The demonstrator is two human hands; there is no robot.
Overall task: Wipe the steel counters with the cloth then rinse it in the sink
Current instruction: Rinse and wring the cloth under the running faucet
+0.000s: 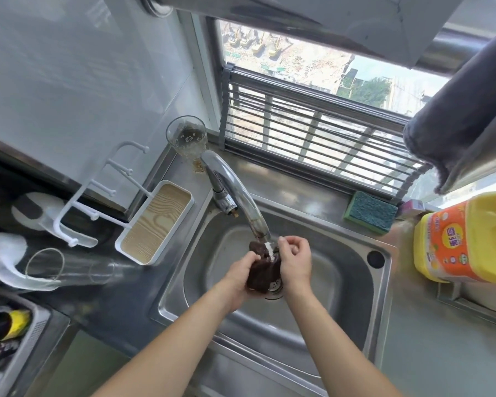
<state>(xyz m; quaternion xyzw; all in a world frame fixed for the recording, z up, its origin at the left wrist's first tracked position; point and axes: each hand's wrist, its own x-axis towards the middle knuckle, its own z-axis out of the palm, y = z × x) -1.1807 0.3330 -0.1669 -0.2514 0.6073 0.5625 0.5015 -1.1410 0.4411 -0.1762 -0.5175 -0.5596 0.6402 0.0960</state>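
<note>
A dark brown cloth, wet and bunched, hangs between both hands over the steel sink. Water runs from the chrome faucet onto the top of the cloth. My left hand grips the cloth from the left and underneath. My right hand pinches its upper right side, fingers curled. The drain strainer shows just below the cloth. Steel counter runs to the right of the basin.
A green sponge lies behind the sink by the window. A yellow detergent jug stands at right. A white tray with rack, a glass and a lying clear tumbler sit at left. A grey towel hangs upper right.
</note>
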